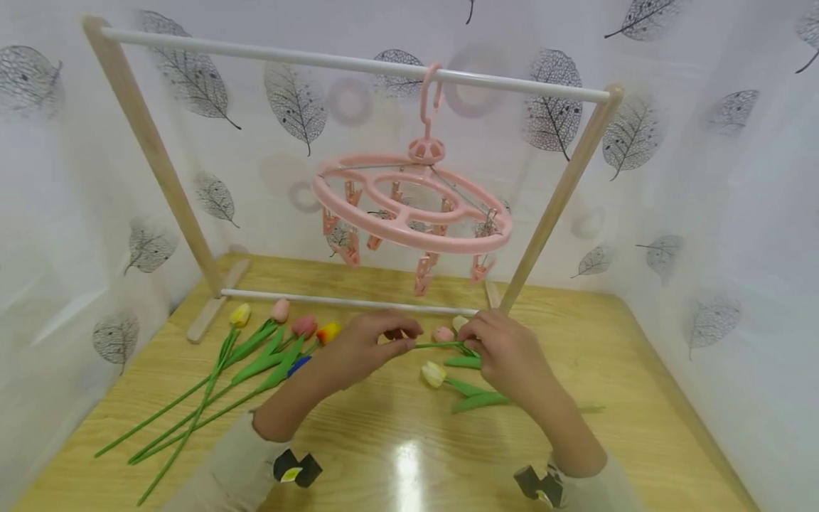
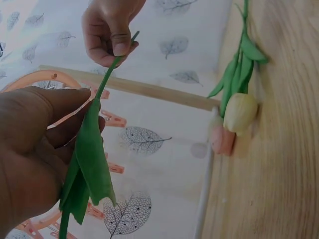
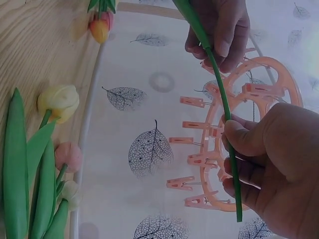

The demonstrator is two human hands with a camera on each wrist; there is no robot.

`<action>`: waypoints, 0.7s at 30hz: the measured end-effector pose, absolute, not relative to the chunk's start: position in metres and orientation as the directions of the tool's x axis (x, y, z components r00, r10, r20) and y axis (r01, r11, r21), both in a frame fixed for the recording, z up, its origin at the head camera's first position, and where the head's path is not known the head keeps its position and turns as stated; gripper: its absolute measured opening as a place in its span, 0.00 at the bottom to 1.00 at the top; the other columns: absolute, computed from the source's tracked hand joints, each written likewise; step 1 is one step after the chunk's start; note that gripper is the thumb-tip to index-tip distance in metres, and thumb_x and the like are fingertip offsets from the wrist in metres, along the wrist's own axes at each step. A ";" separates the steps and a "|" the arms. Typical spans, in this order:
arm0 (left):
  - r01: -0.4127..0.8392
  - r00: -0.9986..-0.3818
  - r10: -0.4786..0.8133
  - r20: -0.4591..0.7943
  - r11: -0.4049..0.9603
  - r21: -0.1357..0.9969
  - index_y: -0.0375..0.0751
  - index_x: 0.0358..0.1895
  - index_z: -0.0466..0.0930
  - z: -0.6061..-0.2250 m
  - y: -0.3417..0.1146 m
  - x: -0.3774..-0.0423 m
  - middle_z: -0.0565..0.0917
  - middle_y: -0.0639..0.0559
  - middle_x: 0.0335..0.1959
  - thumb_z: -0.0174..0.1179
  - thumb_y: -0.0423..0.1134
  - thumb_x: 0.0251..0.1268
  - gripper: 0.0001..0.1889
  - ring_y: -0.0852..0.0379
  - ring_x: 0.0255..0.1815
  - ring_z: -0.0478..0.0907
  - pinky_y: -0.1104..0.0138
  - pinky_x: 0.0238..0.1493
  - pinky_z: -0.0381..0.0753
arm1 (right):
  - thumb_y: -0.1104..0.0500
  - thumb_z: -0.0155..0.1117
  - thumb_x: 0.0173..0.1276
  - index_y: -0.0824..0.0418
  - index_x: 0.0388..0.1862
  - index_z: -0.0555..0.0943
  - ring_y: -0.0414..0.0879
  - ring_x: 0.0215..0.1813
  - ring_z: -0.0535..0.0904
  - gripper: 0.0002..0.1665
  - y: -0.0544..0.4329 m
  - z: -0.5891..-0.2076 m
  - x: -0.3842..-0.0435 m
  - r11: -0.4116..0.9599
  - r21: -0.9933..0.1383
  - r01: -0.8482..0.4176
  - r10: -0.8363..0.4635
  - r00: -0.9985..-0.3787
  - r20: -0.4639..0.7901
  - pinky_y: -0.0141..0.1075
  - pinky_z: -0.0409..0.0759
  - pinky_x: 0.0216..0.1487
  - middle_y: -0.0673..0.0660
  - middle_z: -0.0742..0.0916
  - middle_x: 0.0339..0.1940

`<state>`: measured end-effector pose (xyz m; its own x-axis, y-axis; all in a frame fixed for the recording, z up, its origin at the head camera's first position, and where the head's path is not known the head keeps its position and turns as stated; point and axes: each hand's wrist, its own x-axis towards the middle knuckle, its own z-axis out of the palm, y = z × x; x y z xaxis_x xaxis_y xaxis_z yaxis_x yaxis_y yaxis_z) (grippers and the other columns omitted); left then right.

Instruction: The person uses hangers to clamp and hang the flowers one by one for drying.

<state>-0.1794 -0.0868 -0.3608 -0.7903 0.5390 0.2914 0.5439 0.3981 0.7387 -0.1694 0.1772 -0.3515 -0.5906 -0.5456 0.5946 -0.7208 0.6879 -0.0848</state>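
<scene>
An artificial tulip's green stem (image 1: 438, 345) runs between my two hands. My left hand (image 1: 377, 345) pinches it by the leaves (image 2: 92, 149); its flower cannot be made out. Further along the bare stem, my right hand (image 1: 508, 352) pinches it between thumb and fingers, and the stem's cut end (image 3: 238, 214) sticks out past them. Below and behind the right hand lie a pale yellow tulip (image 1: 433, 374), a pink tulip (image 1: 442, 334) and a white tulip (image 1: 460, 323). Close to my left forearm is a blue flower (image 1: 298, 366), partly hidden.
A pink oval clip hanger (image 1: 409, 233) with several clips hangs from the white top bar (image 1: 256, 55) of a wooden-sided rack (image 1: 160, 156). Left on the table (image 1: 358, 455) lie a yellow tulip (image 1: 239, 315), pink tulips (image 1: 304, 326) and a red-yellow tulip (image 1: 328, 332).
</scene>
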 end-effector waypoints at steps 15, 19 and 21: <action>0.457 -0.787 0.603 0.131 0.427 0.780 0.50 0.62 0.81 -0.368 -0.082 -0.179 0.84 0.58 0.51 0.57 0.40 0.77 0.15 0.63 0.47 0.79 0.66 0.48 0.81 | 0.72 0.77 0.54 0.58 0.30 0.84 0.42 0.32 0.78 0.12 0.177 -0.352 -0.167 0.732 0.044 -0.680 -0.550 -0.552 0.627 0.32 0.79 0.29 0.48 0.85 0.30; 0.449 -0.776 0.621 0.112 0.420 0.788 0.47 0.63 0.80 -0.369 -0.081 -0.179 0.84 0.53 0.52 0.56 0.40 0.77 0.16 0.61 0.47 0.79 0.65 0.49 0.81 | 0.74 0.76 0.52 0.59 0.29 0.85 0.44 0.31 0.78 0.13 0.175 -0.351 -0.165 0.729 0.083 -0.679 -0.551 -0.512 0.659 0.32 0.78 0.29 0.49 0.85 0.29; 0.454 -0.771 0.627 0.112 0.416 0.788 0.46 0.64 0.80 -0.370 -0.081 -0.180 0.84 0.53 0.52 0.56 0.40 0.78 0.16 0.60 0.48 0.78 0.64 0.48 0.81 | 0.73 0.76 0.52 0.59 0.29 0.85 0.45 0.32 0.78 0.12 0.174 -0.349 -0.164 0.727 0.100 -0.679 -0.552 -0.493 0.672 0.33 0.78 0.30 0.50 0.86 0.30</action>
<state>-0.1798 -0.0808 -0.3703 -0.7706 0.6274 0.1124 0.4535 0.4158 0.7883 -0.1640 0.1741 -0.3491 -0.4929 -0.5523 0.6723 -0.6788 0.7275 0.0999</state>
